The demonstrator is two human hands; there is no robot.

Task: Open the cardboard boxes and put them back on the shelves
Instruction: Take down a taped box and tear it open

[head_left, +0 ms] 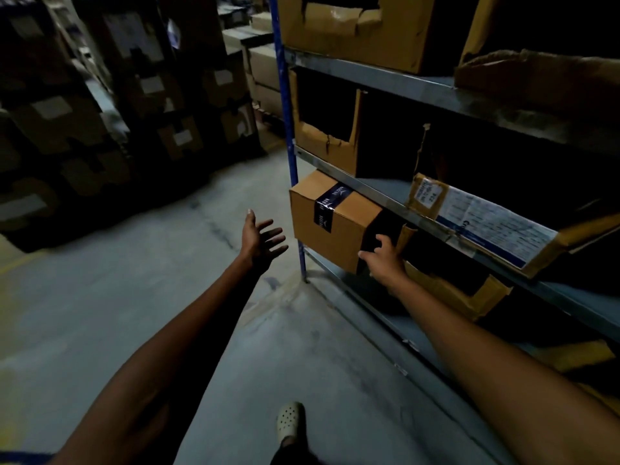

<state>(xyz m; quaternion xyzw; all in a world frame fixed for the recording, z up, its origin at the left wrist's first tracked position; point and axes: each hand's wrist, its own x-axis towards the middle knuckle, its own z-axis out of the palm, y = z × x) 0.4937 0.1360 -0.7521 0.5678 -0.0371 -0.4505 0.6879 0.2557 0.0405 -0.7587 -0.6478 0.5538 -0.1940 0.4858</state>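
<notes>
A sealed brown cardboard box point(339, 223) with dark tape over its top seam sits on a low shelf point(379, 317), sticking out past the shelf front. My right hand point(382, 260) touches the box's near right corner, fingers spread and slightly bent on its dark side. To the left of the box my left hand point(261, 239) hovers in the air with palm up and fingers spread, holding nothing.
A blue upright post point(288, 129) stands at the shelf unit's left end. Opened, torn boxes point(355, 31) fill the upper shelves, and a labelled flap point(486, 223) juts out at right. Stacked boxes point(110, 112) line the left side across the concrete aisle. My foot point(290, 421) is below.
</notes>
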